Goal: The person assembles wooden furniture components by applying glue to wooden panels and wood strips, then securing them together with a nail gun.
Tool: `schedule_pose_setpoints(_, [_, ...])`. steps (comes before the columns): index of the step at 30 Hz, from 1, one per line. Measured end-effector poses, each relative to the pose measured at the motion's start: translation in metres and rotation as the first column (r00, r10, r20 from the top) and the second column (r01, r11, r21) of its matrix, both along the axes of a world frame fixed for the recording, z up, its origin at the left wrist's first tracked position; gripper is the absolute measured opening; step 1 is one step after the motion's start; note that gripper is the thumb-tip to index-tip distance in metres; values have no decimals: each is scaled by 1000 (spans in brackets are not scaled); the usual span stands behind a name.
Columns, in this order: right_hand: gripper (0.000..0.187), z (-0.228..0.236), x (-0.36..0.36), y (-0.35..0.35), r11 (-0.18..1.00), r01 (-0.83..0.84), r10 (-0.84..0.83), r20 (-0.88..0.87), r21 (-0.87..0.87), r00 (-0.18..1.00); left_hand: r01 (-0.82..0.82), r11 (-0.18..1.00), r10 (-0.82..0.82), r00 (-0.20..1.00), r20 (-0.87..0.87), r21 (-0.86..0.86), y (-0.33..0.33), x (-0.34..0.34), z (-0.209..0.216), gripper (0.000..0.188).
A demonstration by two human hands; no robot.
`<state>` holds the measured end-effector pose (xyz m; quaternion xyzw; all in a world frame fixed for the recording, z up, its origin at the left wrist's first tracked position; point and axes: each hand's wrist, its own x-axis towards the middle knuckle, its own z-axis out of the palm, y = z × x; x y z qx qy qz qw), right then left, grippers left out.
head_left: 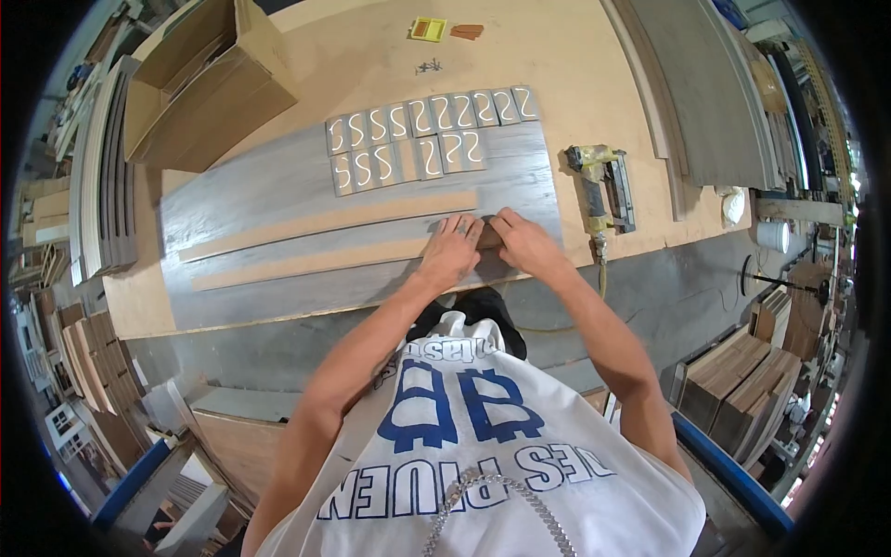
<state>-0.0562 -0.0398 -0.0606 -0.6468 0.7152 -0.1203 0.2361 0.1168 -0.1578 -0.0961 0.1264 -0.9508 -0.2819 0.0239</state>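
A long grey wood-grain panel (pixel 288 172) lies on the worktable, with two long tan wooden strips, an upper strip (pixel 329 226) and a lower strip (pixel 316 265), along it. Over the right end of the lower strip, my left hand (pixel 452 249) is bent down with its fingers curled together; what lies under them is hidden. Just beside it, my right hand (pixel 527 243) pinches a small brown wooden block (pixel 489 238), partly covered by the fingers. Above the strips sit two rows of small grey rectangular pieces (pixel 411 118), most with a squiggly white glue line.
At the right of the tan worktable (pixel 362 56) rests a nail gun (pixel 603 186) with a hose. Long boards (pixel 691 84) lie behind it. An open cardboard box (pixel 264 70) stands back left, by stacked panels (pixel 107 176). Loose nails (pixel 429 67) and a yellow tray (pixel 428 29) are at the back.
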Motion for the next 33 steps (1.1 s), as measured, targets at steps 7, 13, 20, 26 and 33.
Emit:
schedule_pose_setpoints(7, [52, -6, 39, 19, 794, 531, -607, 335, 297, 720, -14, 1000, 14, 1000, 18, 15, 2, -2, -2, 59])
schedule_pose_setpoints(13, [54, -18, 57, 25, 683, 709, -697, 446, 176, 561, -46, 999, 47, 999, -3, 23, 4, -2, -7, 57])
schedule_pose_setpoints(20, [53, -17, 60, 26, 687, 709, -682, 475, 158, 555, -32, 999, 32, 999, -3, -8, 3, -2, -3, 56])
schedule_pose_setpoints(26, [49, -27, 69, 35, 666, 721, -723, 404, 190, 561, -49, 999, 49, 999, -3, 10, 4, -5, -1, 54])
schedule_pose_setpoints(33, [46, -24, 71, 30, 626, 752, -747, 436, 207, 502, -57, 998, 57, 998, -36, 13, 4, -3, -6, 53])
